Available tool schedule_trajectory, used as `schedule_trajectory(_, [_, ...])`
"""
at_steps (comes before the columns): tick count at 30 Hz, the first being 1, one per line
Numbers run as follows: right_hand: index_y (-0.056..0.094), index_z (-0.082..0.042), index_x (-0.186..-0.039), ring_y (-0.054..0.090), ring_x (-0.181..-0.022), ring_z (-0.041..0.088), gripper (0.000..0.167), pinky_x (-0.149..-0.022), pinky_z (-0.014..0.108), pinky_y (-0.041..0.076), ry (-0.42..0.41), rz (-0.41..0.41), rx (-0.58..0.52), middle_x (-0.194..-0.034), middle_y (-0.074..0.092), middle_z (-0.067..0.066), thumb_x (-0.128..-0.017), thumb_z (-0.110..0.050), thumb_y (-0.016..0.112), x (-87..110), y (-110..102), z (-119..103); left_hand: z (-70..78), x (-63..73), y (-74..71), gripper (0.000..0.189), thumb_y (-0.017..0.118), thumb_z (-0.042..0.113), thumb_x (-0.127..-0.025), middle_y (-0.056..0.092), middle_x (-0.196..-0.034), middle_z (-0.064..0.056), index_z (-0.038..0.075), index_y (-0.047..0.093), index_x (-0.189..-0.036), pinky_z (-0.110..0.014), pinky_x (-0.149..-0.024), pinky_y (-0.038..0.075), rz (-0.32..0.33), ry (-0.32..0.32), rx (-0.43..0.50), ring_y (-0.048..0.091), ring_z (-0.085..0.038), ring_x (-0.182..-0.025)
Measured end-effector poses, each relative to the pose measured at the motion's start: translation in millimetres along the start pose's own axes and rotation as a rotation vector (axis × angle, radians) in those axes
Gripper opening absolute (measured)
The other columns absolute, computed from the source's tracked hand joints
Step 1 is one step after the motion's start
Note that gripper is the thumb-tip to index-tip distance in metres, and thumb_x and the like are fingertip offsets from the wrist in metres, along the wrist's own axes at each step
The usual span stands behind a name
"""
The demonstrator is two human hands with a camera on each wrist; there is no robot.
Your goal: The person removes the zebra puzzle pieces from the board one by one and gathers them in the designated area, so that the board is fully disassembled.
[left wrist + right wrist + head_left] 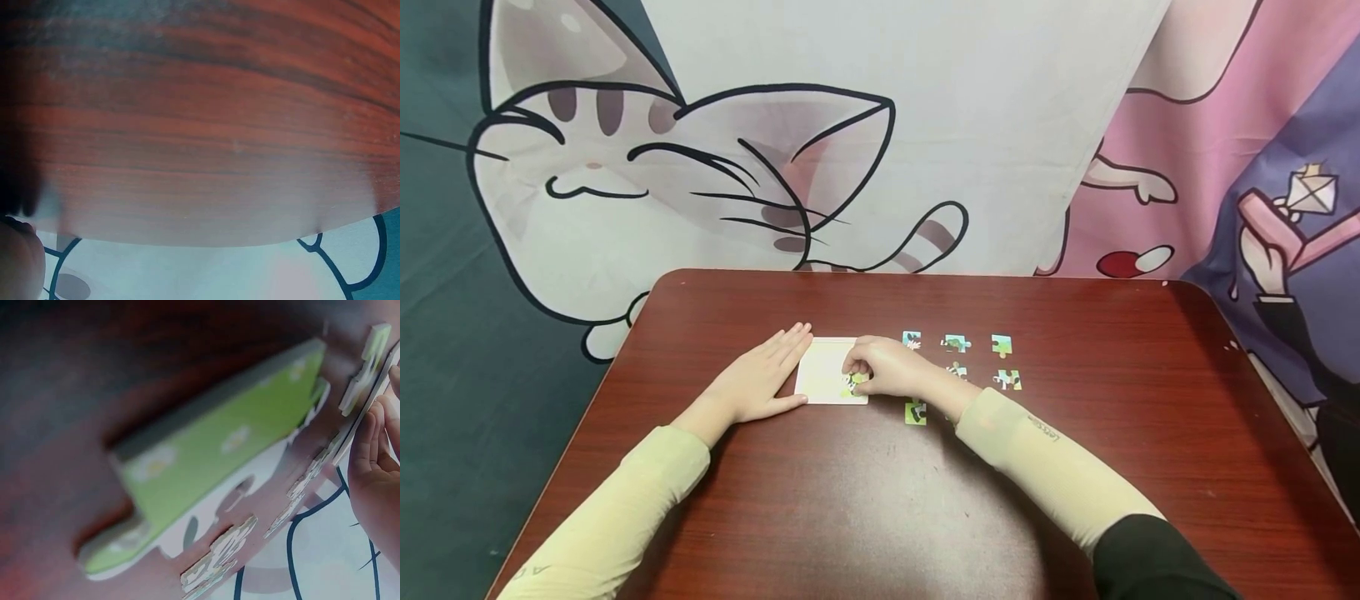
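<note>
My right hand pinches a small green and white jigsaw puzzle piece between thumb and fingers, over the lower right part of a white puzzle board. The fingers hide part of that piece. Across the board's left edge lies my left hand, fingers stretched out, thumb near the lower left corner. In the right wrist view a large green puzzle piece with white flowers lies close to the camera, and the curled right fingers show at the far right.
Several loose pieces lie right of the board, among them a blue-green piece, a green piece and a panda piece. The right forearm covers part of that group. Behind the brown table hangs a cat-printed curtain.
</note>
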State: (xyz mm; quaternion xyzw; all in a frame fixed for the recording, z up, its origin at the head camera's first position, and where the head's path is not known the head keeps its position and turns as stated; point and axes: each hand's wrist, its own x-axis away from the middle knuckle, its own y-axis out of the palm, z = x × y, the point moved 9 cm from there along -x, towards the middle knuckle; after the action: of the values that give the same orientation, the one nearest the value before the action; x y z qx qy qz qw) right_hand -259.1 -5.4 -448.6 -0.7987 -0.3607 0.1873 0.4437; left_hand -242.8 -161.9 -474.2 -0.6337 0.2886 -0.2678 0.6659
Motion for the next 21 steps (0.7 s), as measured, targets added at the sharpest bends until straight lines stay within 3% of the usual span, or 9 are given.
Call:
schedule_trajectory(9, [0.077,-0.008,-0.110,0.061,-0.091,0.013,0.024,-0.084,0.022,0.052,-0.040,-0.031,0.034,-0.101,0.067,0.002,-0.088,-0.014,0.085,-0.5,0.6,-4.1,-1.9,-1.1,3.3,0.098,0.061,0.056,-0.100,0.020,-0.177,-0.021,-0.004,0.023,-0.167,-0.050,-0.134,0.026,-0.059,-0.028,0.016,0.022,-0.035,-0.165])
schedule_trajectory(21, [0.077,-0.011,-0.105,0.060,-0.092,0.011,0.023,-0.085,0.022,0.052,-0.041,-0.054,0.035,-0.101,0.066,0.001,-0.086,-0.017,0.087,-1.3,2.3,-2.7,-0.6,0.1,1.7,0.097,0.062,0.055,-0.100,0.021,-0.176,-0.022,-0.005,0.024,-0.166,-0.051,-0.133,0.028,-0.053,-0.023,0.019,0.023,-0.036,-0.165])
